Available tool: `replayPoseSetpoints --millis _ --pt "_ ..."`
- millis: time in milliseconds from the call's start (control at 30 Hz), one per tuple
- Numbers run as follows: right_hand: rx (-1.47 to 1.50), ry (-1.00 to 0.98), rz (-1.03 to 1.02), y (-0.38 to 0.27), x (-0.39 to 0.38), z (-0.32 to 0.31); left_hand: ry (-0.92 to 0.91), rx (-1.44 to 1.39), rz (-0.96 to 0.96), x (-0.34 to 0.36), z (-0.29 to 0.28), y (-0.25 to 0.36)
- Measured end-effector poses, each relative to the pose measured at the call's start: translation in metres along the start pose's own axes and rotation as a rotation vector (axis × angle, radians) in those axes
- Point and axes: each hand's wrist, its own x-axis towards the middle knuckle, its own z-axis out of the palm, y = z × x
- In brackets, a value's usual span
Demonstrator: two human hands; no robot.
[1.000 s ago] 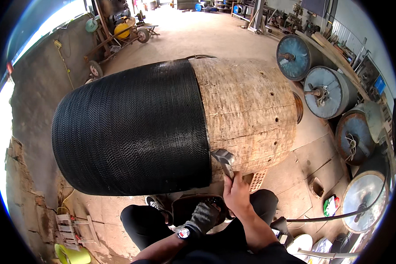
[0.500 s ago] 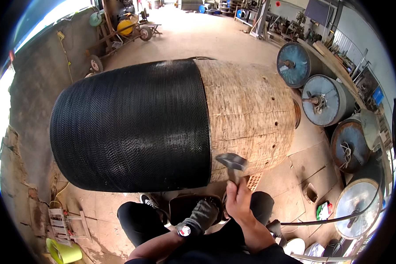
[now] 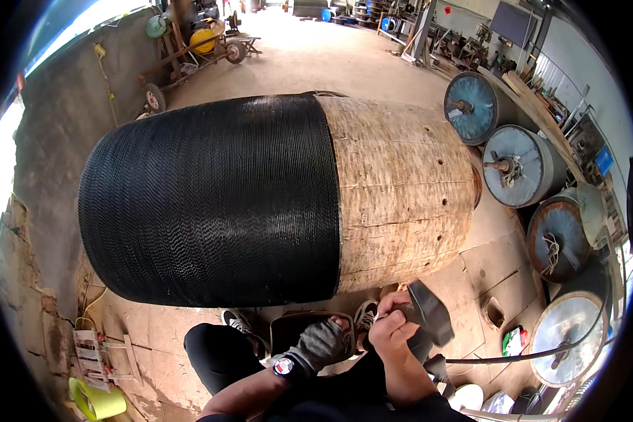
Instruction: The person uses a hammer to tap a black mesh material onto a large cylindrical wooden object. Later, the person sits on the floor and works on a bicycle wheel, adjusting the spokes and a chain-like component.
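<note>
My right hand [image 3: 395,327] grips a metal hammer [image 3: 432,314]; I can't tell what my knit-gloved left hand [image 3: 323,344] holds.

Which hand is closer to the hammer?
Right. The right hand grips the hammer; the left hand is apart from it, farther left, at the bin.

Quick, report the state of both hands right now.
Left hand: over the dark container; open or closed, and whether holding anything, cannot be told.
Right hand: closed, holding the hammer.
</note>
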Motion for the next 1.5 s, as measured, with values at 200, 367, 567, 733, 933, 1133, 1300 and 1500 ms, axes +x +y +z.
replayPoseSetpoints --millis 200,367,567,733,933,1133,1300,1500 --pt "-0.355 -0.221 0.249 0.014 -0.010 0.011 0.451 -0.024 0.140 0.049 -0.073 -0.024" --pt "-0.032 -0.077 0.265 -0.002 -0.005 0.008 0.612 0.176 0.224 0.070 -0.160 -0.048" --pt "-0.242 -0.251 0.296 0.001 -0.013 0.005 0.777 0.521 0.293 0.100 -0.182 -0.076" --pt "-0.208 -0.181 0.174 0.013 -0.003 0.010 0.772 0.453 0.251 0.103 -0.179 -0.079" --pt "-0.192 -0.152 0.255 0.008 0.001 0.008 0.797 0.478 0.230 0.105 -0.177 -0.084" --pt "-0.384 -0.379 0.516 0.013 0.005 0.017 0.787 0.581 0.125 0.105 -0.177 -0.081" --pt "0.085 -0.124 0.322 -0.010 -0.006 -0.001 0.772 0.624 0.068 0.111 -0.182 -0.078" --pt "-0.345 -0.258 0.408 0.034 -0.028 0.013 0.778 0.395 -0.188 0.112 -0.171 -0.085"
